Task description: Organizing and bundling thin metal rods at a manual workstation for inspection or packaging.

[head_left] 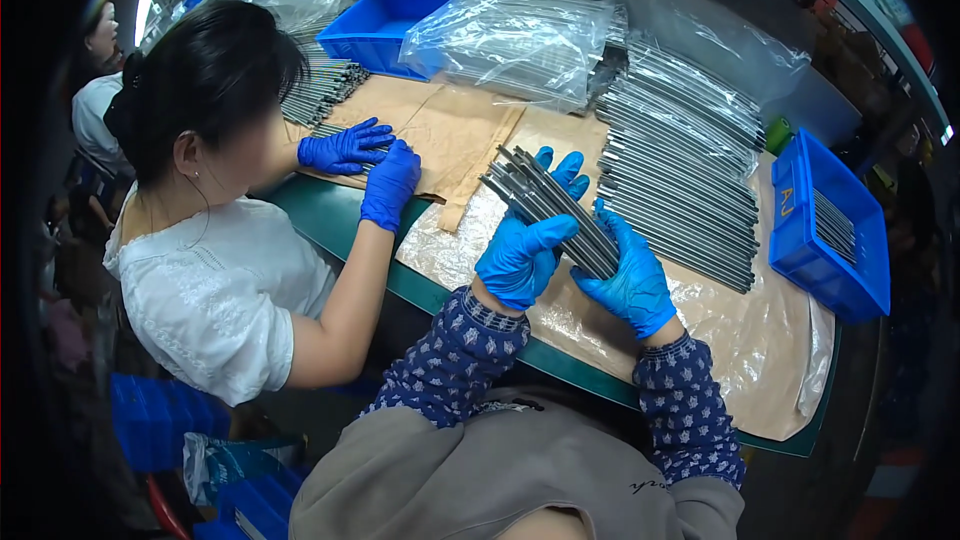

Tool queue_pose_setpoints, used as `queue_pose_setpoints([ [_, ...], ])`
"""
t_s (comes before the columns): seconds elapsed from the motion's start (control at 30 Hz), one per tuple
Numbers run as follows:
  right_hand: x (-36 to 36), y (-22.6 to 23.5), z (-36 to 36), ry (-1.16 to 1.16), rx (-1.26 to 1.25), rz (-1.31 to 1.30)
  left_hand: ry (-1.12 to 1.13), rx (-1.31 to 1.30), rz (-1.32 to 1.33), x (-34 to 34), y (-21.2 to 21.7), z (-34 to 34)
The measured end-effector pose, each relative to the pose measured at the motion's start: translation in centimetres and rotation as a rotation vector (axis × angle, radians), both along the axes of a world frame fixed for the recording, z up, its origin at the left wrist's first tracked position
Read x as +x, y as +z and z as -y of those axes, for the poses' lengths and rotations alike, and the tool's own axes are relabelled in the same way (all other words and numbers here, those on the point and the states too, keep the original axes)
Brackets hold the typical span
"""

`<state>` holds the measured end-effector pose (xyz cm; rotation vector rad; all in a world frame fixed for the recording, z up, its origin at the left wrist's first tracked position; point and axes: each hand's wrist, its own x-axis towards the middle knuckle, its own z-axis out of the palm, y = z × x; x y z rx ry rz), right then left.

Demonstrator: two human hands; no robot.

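Note:
A bundle of thin metal rods [562, 208] is held between both my hands above the brown paper on the table. My left hand [527, 252], in a light blue glove, wraps the bundle from the left, its thumb across the rods and some fingers showing behind them. My right hand [632, 275], gloved alike, grips the lower right end. The bundle tilts, its upper end pointing to the far left. Just right of my hands, many metal rods [680, 175] lie side by side in a broad layer on the paper.
A blue bin [785, 240] with some rods stands at the right edge. Another blue bin [345, 40] and plastic-wrapped rods [510, 45] are at the back. On my left, a co-worker's dark-blue-gloved hands [385, 180] work over the paper. The table's green edge [415, 290] shows in front.

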<state>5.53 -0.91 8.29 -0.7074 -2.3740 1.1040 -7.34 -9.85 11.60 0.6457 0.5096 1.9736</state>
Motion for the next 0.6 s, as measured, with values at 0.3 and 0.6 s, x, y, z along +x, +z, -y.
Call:
queue_pose_setpoints([
  [0.3,2.3,1.1,3.8,-0.04,0.181,0.037,-0.105,0.084,0.002,0.1,0.0,0.4],
  [0.6,4.0,0.7,3.8,0.081,0.211,-0.199,-0.025,0.004,-0.02,0.8,-0.5,0.4],
])
